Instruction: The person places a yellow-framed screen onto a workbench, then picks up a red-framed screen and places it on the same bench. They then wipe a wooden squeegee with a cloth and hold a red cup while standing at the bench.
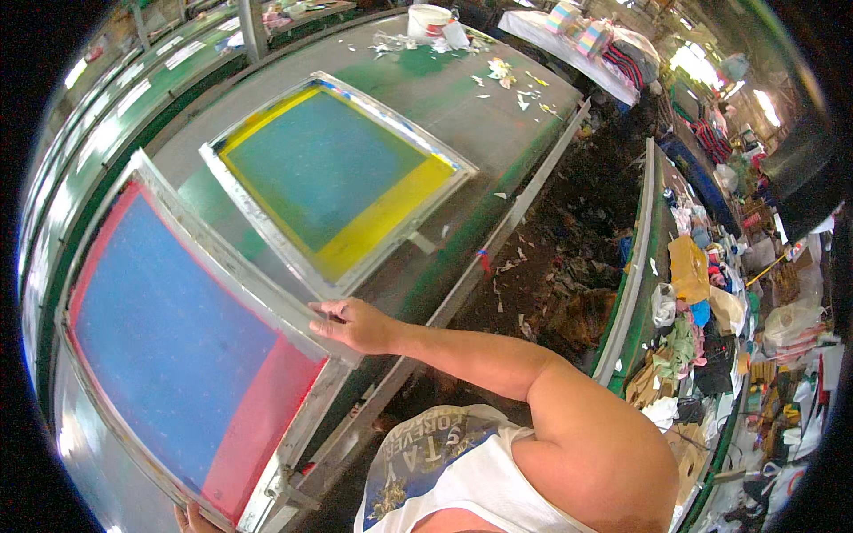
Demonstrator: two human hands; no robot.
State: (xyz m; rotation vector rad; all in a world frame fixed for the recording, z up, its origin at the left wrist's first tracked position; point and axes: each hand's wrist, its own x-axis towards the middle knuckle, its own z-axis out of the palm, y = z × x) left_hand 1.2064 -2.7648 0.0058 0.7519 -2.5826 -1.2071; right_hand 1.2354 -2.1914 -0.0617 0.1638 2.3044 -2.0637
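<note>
A screen-printing frame with blue mesh and red borders (180,320) lies tilted in the lower left, above the long table. My right hand (356,325) grips its upper right side rail near the corner, thumb and fingers around the edge. At the bottom edge of the picture, my left hand (193,520) holds the frame's near lower rail; only its fingers show. Beyond it, a second screen-printing frame (326,176), with blue-green mesh and yellow borders, rests on the table, close to my right hand.
A white bucket (426,23) and paper scraps (500,70) are at the table's far end. A metal rail (520,206) edges the table, beside a dark, littered aisle (553,246). Another table (640,266) stands right, near piled bags and cloth. A metal post (252,30) rises upper left.
</note>
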